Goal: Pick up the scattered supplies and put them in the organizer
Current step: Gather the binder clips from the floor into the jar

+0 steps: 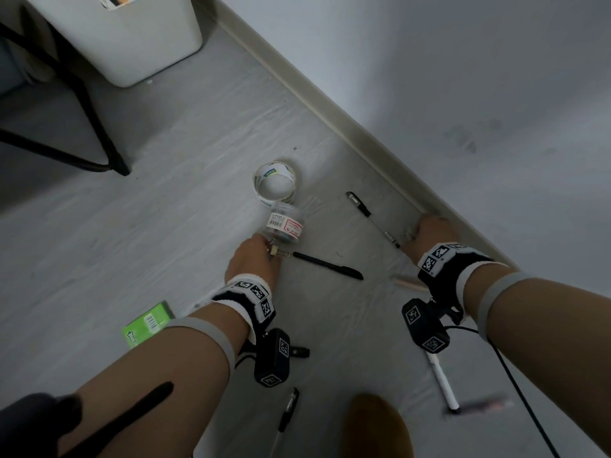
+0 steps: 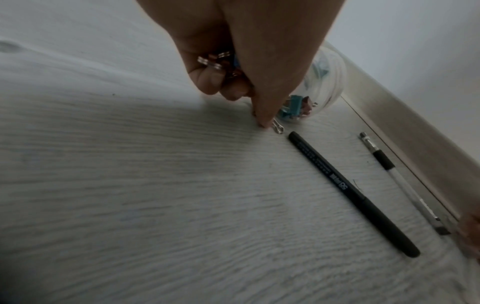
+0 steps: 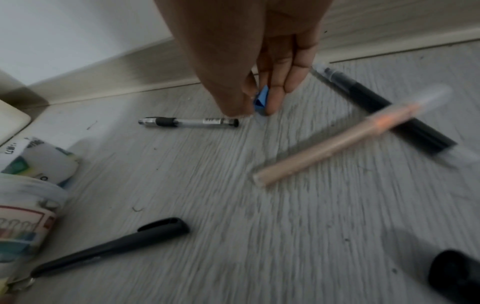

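My left hand (image 1: 261, 251) is low on the floor beside a tipped clear jar (image 1: 285, 225). In the left wrist view its curled fingers (image 2: 207, 82) hold a few metal binder clips (image 2: 214, 61), and one fingertip touches another clip (image 2: 278, 129) on the floor. My right hand (image 1: 425, 231) is down by the baseboard; in the right wrist view it (image 3: 257, 110) pinches a blue binder clip (image 3: 261, 99) against the floor. Scattered around lie a tape roll (image 1: 274, 185), a black pen (image 1: 327, 266), a clear gel pen (image 1: 372, 219) and a peach pen (image 3: 337, 139).
A white bin (image 1: 142, 44) and black chair legs (image 1: 92, 127) stand at the far left. A green pack (image 1: 148, 322), a white pen (image 1: 443, 381) and another black pen (image 1: 287, 408) lie near me. The baseboard (image 1: 330, 110) and wall close off the right.
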